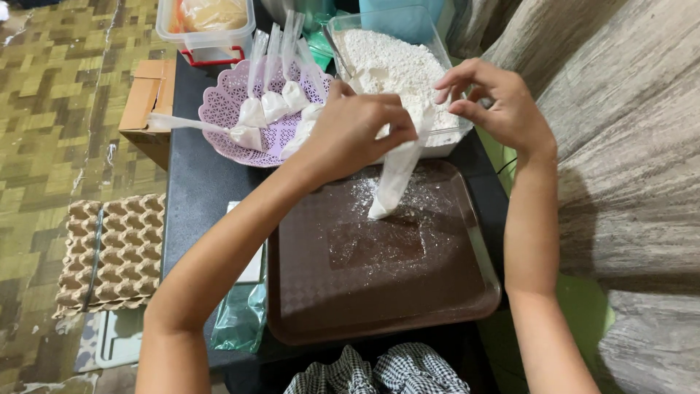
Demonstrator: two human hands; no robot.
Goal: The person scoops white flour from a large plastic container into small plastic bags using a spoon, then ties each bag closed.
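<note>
My left hand [354,131] pinches the top of a small clear plastic bag [395,179] filled with white powder, which hangs down with its tip resting on the brown tray [379,292]. My right hand [496,106] is at the bag's open top too, fingers pinching its edge, over the near edge of a clear tub of white powder [397,66]. Spilled powder dusts the tray under the bag.
A lilac perforated bowl [230,109] at the back left holds several filled, long-necked bags [273,106]. A lidded clear box [208,29] stands behind it. Cardboard egg trays [109,252] lie on the floor at left; a cardboard box [146,102] sits beside the table.
</note>
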